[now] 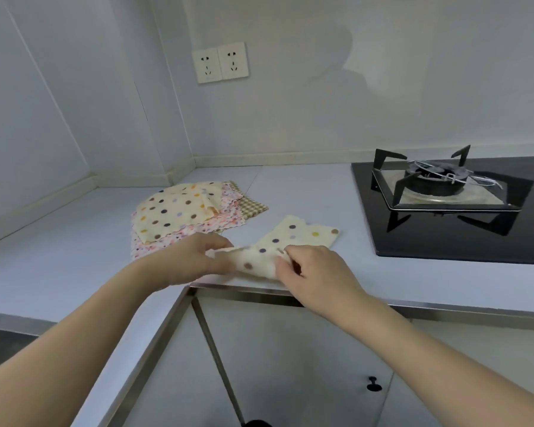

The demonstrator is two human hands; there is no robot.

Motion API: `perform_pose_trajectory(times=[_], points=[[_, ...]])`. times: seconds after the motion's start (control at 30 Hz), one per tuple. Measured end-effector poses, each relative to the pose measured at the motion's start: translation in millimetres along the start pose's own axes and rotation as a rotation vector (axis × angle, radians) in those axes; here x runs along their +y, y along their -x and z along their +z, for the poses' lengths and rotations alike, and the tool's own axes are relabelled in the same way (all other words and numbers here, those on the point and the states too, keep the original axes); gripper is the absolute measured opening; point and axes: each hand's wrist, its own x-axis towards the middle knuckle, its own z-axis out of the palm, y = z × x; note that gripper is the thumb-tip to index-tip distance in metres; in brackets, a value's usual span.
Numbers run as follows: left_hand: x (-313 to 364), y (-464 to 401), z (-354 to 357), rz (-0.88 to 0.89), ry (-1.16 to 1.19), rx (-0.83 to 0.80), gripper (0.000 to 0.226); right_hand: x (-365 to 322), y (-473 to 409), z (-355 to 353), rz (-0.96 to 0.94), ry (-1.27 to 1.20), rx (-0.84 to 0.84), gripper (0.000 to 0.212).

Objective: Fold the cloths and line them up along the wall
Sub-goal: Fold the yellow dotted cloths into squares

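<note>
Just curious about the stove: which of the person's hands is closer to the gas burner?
The right hand. It grips the dotted cloth a little way left of the gas burner, while the left hand holds the cloth's other end, farther away.

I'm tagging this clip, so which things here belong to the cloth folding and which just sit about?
Job: dotted cloth, gripped by left hand and right hand; cloth pile; wall.
Idle: stove, sockets, cupboard knob.

Both bare forearms extended forward and inward, left hand (208, 257) and right hand (313, 268) held close together, fingers curled, the near edge of a dotted cloth (287, 245) pinched between them.
</note>
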Motion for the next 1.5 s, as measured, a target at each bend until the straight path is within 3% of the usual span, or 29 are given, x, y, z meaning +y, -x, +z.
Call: perform_pose_trajectory(times=[0.1,0.23,0.3,0.4,0.53,0.8,1.0,1.27,1.4,1.5], points=[[12.6,-22.6,4.9,-0.026,0.357,0.112,0.008,17.5,-16.4,-16.5,0.204,-0.28,0.025,0.036],[35.4,-69.7,22.1,0.006,0.488,0.218,0.015,47.5,-36.7,-33.9,0.325,-0.269,0.034,0.033],[45.5,-96.6,33.0,-0.034,0.37,0.305,0.014,62.0,-45.4,-39.4,0.338,-0.156,-0.001,0.035],[46.2,-127.1,50.0,-0.069,0.097,0.363,0.014,82.5,-54.2,-37.9,0.296,0.289,-0.079,0.038],[36.4,-144.7,67.5,-0.088,-0.179,0.392,0.015,103.2,-55.8,-27.4,0.296,0.459,-0.099,0.032],[32.4,-146.5,67.3,-0.085,-0.223,0.451,0.016,114.0,-63.4,-20.6,0.318,0.483,-0.111,0.05],[33.9,-146.4,60.3,-0.106,-0.232,0.432,0.013,113.9,-64.8,-24.1,0.332,0.303,-0.031,0.032],[39.2,-140.4,70.0,-0.121,-0.177,0.45,0.014,116.8,-64.9,-17.6,0.332,0.48,-0.012,0.035],[52.9,-104.7,80.7,0.176,-0.193,0.694,0.018,117.8,-65.4,-18.4,0.328,0.47,-0.01,0.035],[73.8,-79.3,101.0,0.233,-0.344,0.602,0.031,118.1,-66.7,-19.1,0.339,0.452,-0.024,0.035]])
